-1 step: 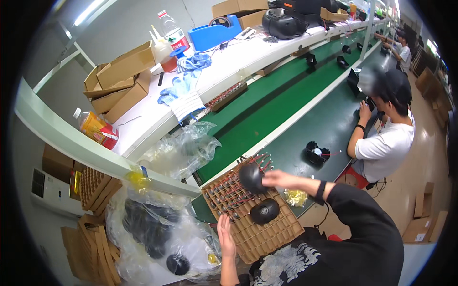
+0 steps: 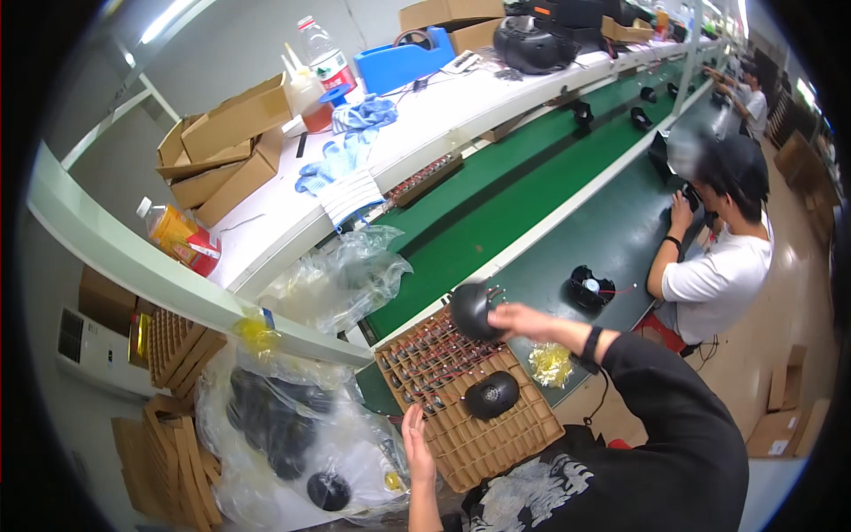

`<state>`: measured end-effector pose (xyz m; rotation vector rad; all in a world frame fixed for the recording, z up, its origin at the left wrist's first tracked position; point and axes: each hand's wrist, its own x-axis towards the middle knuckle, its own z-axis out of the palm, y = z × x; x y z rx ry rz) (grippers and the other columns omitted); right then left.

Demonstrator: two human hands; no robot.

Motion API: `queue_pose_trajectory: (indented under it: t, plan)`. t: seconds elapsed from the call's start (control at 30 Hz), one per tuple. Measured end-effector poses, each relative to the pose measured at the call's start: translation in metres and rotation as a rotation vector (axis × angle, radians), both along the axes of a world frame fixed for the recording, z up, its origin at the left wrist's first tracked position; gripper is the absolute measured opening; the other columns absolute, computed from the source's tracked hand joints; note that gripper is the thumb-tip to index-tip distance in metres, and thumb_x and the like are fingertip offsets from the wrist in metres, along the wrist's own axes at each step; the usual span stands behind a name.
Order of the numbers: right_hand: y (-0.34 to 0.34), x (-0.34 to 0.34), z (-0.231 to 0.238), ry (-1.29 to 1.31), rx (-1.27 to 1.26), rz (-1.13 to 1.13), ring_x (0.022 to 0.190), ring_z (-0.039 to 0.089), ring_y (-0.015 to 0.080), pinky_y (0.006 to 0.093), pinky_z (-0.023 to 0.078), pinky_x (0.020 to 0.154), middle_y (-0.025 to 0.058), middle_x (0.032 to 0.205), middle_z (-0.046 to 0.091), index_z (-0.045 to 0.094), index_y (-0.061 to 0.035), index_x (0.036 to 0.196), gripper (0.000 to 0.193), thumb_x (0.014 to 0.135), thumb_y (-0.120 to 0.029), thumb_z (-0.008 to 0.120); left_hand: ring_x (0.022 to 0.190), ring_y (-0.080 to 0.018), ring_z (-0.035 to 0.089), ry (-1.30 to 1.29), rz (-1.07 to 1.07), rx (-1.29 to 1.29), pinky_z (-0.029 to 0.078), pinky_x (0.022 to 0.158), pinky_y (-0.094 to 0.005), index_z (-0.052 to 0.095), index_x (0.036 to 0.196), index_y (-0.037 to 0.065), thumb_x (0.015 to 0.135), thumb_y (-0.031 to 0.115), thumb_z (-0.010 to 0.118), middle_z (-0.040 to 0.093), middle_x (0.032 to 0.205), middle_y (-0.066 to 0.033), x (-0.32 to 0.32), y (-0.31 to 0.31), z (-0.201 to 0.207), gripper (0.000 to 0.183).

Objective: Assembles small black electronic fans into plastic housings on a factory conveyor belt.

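My right hand (image 2: 521, 319) grips a black round shell (image 2: 470, 310); my left hand (image 2: 415, 443), open, rests on the cardboard tray (image 2: 496, 434) below it.

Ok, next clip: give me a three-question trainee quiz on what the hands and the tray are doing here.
1. True or false: the right hand holds a round black shell above the brown cardboard grid tray.
2. Where is the left hand? A) on the green conveyor belt B) at the near-left edge of the tray C) inside the clear plastic bag
3. Fill in: a second round black shell lies on the ____.

Key: 1 true; 2 B; 3 tray.
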<state>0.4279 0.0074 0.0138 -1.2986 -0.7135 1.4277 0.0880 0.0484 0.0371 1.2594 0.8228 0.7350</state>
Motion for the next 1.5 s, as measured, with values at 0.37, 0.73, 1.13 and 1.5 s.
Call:
queue_pose_trajectory:
  t: [0.37,0.73,1.13,1.5]
  plan:
    - [0.150,0.205,-0.143,0.864,0.010,-0.632,0.124,0.041,0.0413,0.0553,0.044,0.095,0.0220,0.139,0.035,0.022,-0.0039,0.140,0.058,0.098,-0.042,0.034,0.116,-0.0266,0.050,0.212,0.299,-0.299,0.038,0.096,-0.0368,0.044,0.124,-0.003,0.101,0.030,0.030,0.052,0.125,-0.0190,-0.066,-0.041,-0.018,0.042]
    - [0.006,-0.057,-0.021,-1.108,0.473,0.554,0.121,0.043,0.0351,0.0434,0.037,0.100,0.0211,0.131,0.043,0.039,-0.0079,0.133,0.084,0.065,-0.037,0.080,0.108,-0.0236,0.055,0.167,0.165,-0.318,0.042,0.092,-0.0332,0.047,0.120,-0.002,0.100,0.026,0.033,0.055,0.121,-0.0177,-0.057,-0.024,-0.029,0.037]
    - [-0.051,-0.164,0.005,0.878,-0.203,0.182,0.113,0.055,0.0227,0.0385,0.043,0.097,0.0144,0.126,0.054,0.043,0.0017,0.130,0.047,0.092,-0.025,0.050,0.125,-0.0225,0.042,-0.134,-0.138,-0.208,0.035,0.101,-0.0347,0.034,0.136,0.004,0.094,0.031,0.051,0.041,0.138,-0.0117,-0.060,-0.017,-0.052,0.053]
    - [-0.035,-0.247,0.023,-0.175,-0.226,0.600,0.056,0.060,0.0127,0.0273,0.049,0.055,0.0049,0.068,0.066,0.066,-0.0022,0.077,0.045,0.094,-0.041,0.050,0.125,-0.0389,0.041,-0.893,-0.222,-0.889,0.028,0.106,-0.0547,0.028,0.138,-0.001,0.077,0.066,0.055,0.043,0.131,-0.0248,-0.123,-0.028,-0.055,0.094]
